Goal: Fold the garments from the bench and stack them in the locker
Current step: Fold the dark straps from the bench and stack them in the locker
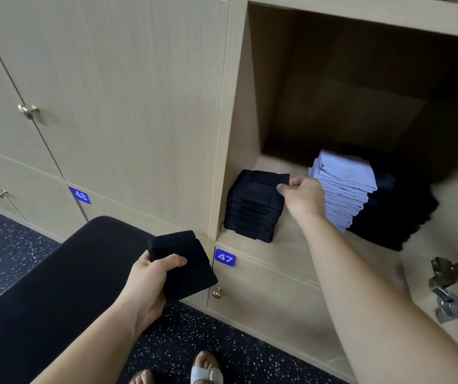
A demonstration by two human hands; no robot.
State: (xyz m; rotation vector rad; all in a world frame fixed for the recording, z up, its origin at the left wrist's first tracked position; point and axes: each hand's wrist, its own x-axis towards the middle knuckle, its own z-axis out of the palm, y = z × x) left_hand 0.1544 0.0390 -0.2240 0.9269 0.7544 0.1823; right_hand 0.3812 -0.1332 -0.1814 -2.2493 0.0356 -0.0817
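Note:
An open locker (239, 112) holds three stacks of folded garments. On its left stands a navy stack (252, 214). My right hand (302, 196) pinches the right edge of the top navy piece (264, 180) on that stack. A light blue stack (344, 189) stands in the middle, and a dark stack (397, 217) lies behind and right of it. My left hand (150, 278) grips a folded navy garment (185, 264) in the air, over the end of the black bench (56, 286) and in front of locker 47.
Closed locker doors with brass knobs (28, 110) fill the left wall. Blue number tags 48 (80, 195) and 47 (224, 257) mark lower lockers. The open door's metal hinge (448, 289) sits at the right. Speckled dark floor (0, 245) lies below, with my sandalled feet (205, 370).

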